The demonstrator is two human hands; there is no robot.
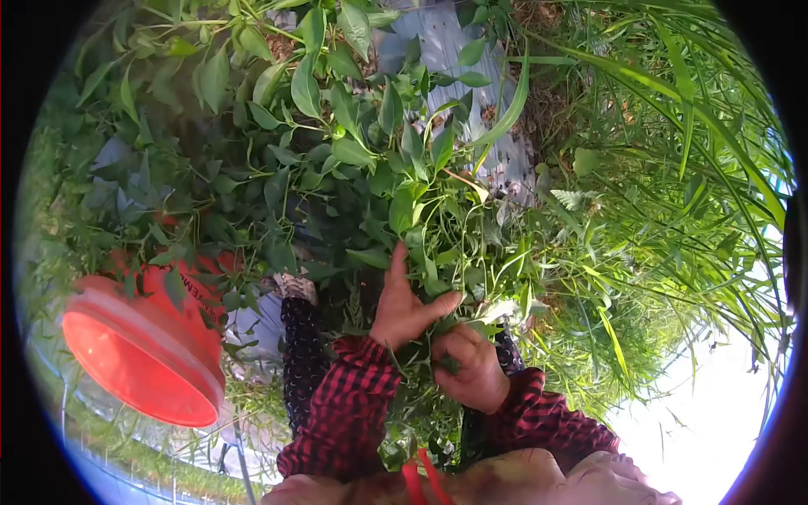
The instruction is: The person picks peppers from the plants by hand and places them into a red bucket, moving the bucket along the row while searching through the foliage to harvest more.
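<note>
The left hand (404, 305), well to the right of the red bucket (139, 362), is spread, forefinger stretched up and thumb out sideways; it touches the leafy plant (402, 209), but I cannot tell whether it grips a stem. The right hand (470, 364), farther from the bucket, is curled tightly around a green bit (450, 364) too hidden to identify. Two checked sleeves (345, 408) cover the forearms. The leafy plant's foliage spreads above and to the right of the bucket, its leaves too many to count. Two dark trouser legs (305, 362) show right of the bucket, one near it, with one shoe (296, 288) visible. One pale sheet (442, 42) lies above and right of the bucket; long grass (673, 109) stands farthest right from it.
</note>
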